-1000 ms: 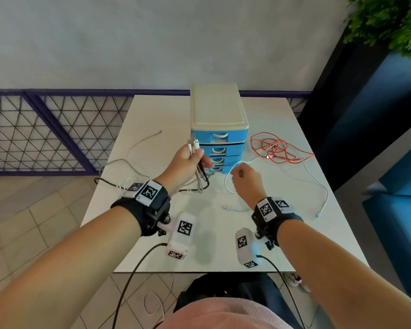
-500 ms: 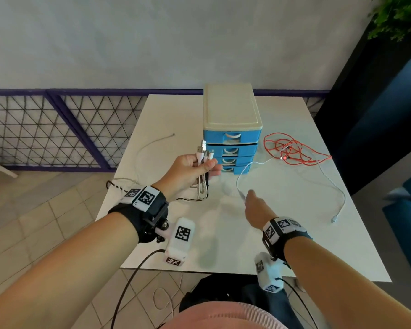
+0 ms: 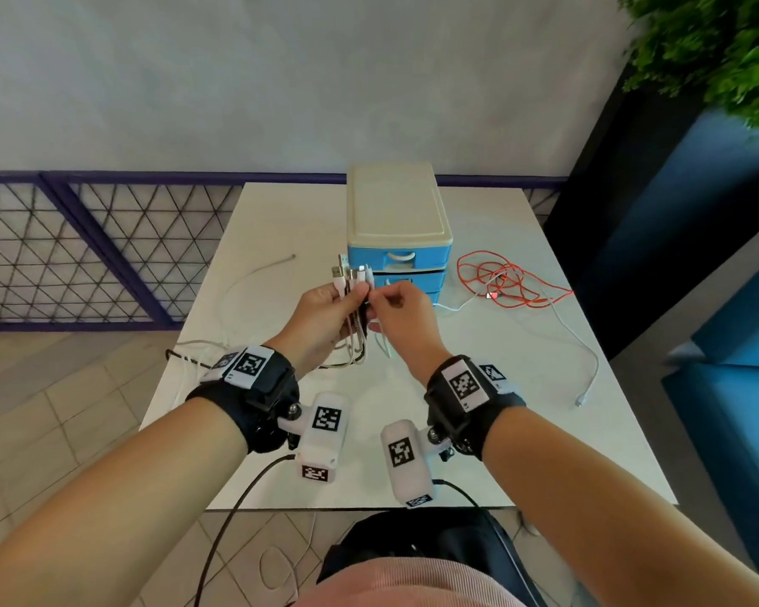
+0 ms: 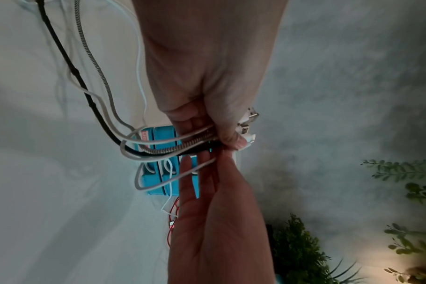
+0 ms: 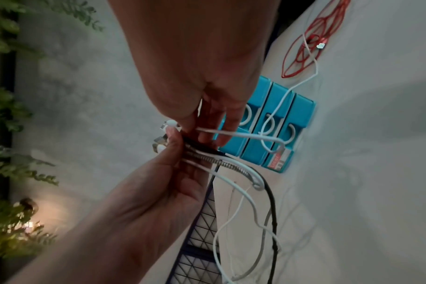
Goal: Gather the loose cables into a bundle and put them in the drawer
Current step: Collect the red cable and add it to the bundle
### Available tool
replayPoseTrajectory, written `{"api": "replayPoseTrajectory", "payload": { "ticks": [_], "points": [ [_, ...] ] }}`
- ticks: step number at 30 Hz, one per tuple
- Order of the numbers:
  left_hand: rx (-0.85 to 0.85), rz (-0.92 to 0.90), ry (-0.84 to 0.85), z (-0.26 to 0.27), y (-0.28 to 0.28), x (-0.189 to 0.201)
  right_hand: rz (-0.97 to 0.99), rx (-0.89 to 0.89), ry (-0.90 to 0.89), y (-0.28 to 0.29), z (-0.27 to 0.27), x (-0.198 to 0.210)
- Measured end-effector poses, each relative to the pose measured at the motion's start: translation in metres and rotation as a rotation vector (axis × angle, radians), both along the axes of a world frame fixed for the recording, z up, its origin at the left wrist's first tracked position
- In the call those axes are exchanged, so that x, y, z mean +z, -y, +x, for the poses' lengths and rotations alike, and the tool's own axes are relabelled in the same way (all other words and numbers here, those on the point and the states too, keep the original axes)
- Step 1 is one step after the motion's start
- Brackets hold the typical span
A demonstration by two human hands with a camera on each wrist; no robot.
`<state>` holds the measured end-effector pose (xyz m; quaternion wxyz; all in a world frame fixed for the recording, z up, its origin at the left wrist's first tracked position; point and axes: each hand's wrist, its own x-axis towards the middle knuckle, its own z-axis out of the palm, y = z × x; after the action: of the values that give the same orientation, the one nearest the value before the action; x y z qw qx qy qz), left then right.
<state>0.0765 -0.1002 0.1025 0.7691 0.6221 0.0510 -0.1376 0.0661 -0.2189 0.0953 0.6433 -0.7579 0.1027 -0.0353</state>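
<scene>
My left hand [image 3: 351,295] grips a cable bundle [image 3: 356,339] of white, black and braided metal leads, plug ends up, in front of the blue drawer unit [image 3: 397,230]. Their tails trail off the table's left edge. My right hand [image 3: 375,297] pinches the plug end of a white cable [image 3: 581,339] against the bundle; this cable runs right across the table. In the left wrist view the left fingers [image 4: 227,138] curl round the bundle [image 4: 158,148]. In the right wrist view the right fingertips [image 5: 190,124] pinch the white cable [image 5: 243,135]. All visible drawers are shut.
A tangled red cable [image 3: 511,282] lies right of the drawer unit on the white table [image 3: 544,453]. A thin white lead [image 3: 255,278] lies on the left side. A purple mesh railing [image 3: 84,256] stands left, a dark wall and plant [image 3: 719,50] right.
My right hand has picked the white cable's end off the table and brought it up to the bundle in my left hand. The left hand has stayed raised.
</scene>
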Motion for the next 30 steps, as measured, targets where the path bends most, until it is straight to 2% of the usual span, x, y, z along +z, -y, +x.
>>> {"api": "replayPoseTrajectory", "payload": {
  "ticks": [5, 9, 12, 15, 18, 23, 30],
  "points": [
    [0.038, 0.044, -0.002, -0.005, 0.003, -0.004, -0.329, 0.011, 0.051, 0.002, 0.003, -0.003],
    [0.072, 0.213, 0.023, -0.004, 0.008, -0.010, -0.550, 0.133, 0.055, 0.007, 0.000, -0.003],
    [0.079, 0.350, 0.050, 0.000, 0.015, -0.010, -0.588, 0.170, 0.078, 0.013, -0.003, -0.002],
    [0.073, 0.289, 0.048, 0.002, 0.025, -0.006, -0.521, 0.074, 0.062, 0.027, 0.001, -0.003],
    [0.071, 0.275, 0.025, 0.009, 0.029, -0.004, -0.628, 0.044, -0.035, 0.052, 0.018, -0.011],
    [-0.028, 0.309, 0.100, 0.019, 0.029, 0.001, -0.963, 0.205, -0.331, 0.101, 0.059, -0.044],
    [-0.091, 0.396, 0.140, 0.035, 0.040, 0.009, -1.227, 0.239, -0.480, 0.169, 0.100, -0.081]
  ]
}}
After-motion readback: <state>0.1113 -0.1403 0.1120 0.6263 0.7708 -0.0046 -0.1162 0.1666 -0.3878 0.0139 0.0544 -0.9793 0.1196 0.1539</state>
